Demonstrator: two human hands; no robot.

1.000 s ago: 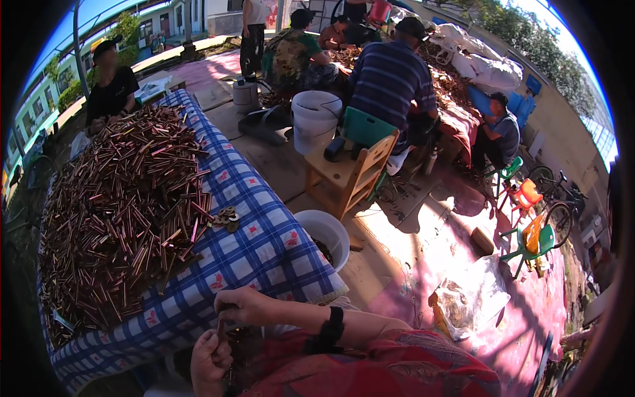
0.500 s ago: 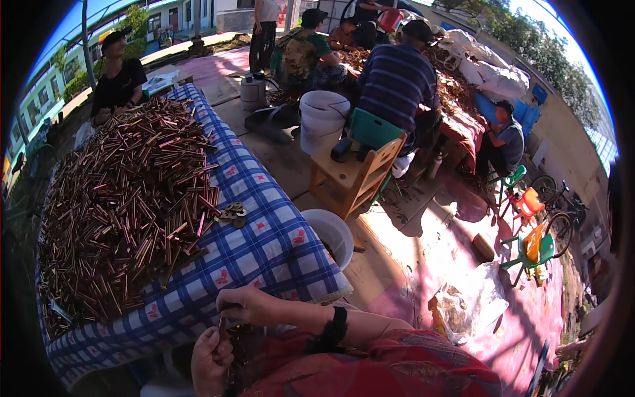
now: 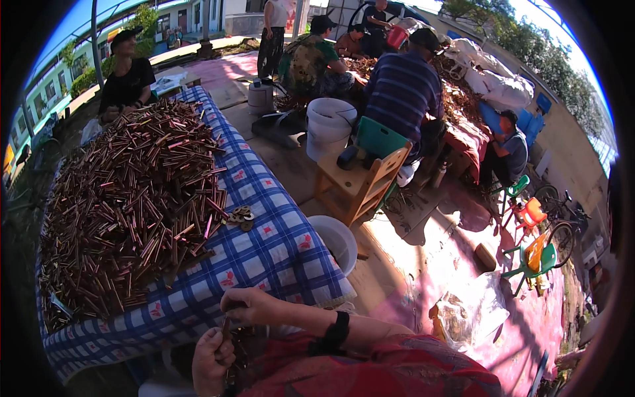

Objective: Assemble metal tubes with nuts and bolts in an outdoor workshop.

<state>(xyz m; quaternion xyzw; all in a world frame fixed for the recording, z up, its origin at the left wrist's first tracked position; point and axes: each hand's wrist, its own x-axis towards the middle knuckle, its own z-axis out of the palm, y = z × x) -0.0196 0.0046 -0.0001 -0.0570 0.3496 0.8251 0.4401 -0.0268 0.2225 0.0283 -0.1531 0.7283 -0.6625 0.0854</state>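
Just off the near edge of the table, my left hand (image 3: pixel 213 355) is closed, pinching a slim brownish metal tube (image 3: pixel 226 326) that points upward. My right hand (image 3: pixel 250 306), with a black band on its wrist, is curled over the tube's upper end; its grip is partly hidden. More such metal pieces show dimly below the hands. Beyond them on the table lies a wide heap of shiny coppery and purplish metal tubes (image 3: pixel 132 205). Beside the heap sits a small group of round washers (image 3: pixel 239 217).
A blue-and-white checked tablecloth (image 3: pixel 281 255) covers the table. White buckets (image 3: pixel 331 122) and a wooden chair (image 3: pixel 360 175) stand to its right. One person (image 3: pixel 126 79) is at the far left corner; several others surround another heaped table. A clear plastic bag (image 3: pixel 473 311) lies on the floor.
The view has shifted slightly, so the surroundings sit a little lower and farther right. Both hands keep nearly the same pose around the metal tube.
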